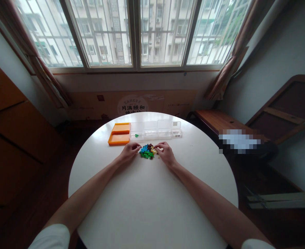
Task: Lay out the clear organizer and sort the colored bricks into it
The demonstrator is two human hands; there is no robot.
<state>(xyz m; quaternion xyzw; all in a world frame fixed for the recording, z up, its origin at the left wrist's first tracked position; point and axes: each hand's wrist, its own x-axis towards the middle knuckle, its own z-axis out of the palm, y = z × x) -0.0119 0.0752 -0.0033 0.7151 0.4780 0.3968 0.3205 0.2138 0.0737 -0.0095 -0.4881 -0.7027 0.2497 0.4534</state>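
A heap of tiny plastic pieces (147, 155) lies on the white round table: blue at left, green in front, dark brown behind, pale yellow at right. My left hand (130, 151) rests at the heap's left edge, thumb and fingers drawn together by the blue pieces. Over the yellow pieces on the right, my right hand (165, 153) has its fingers bent into a pinch. Whatever either hand may hold is too small to see. Behind the heap stands a clear compartment box (157, 135) with raised lids. Some green pieces (136, 135) sit in its left section.
An orange box (118, 139), lid folded back, stands left of the clear one. The round table (152, 200) has a curved edge. Beyond it are a wooden bench (219, 119) at right, a cabinet (12, 138) at left and a printed cardboard panel (90, 100) under the window.
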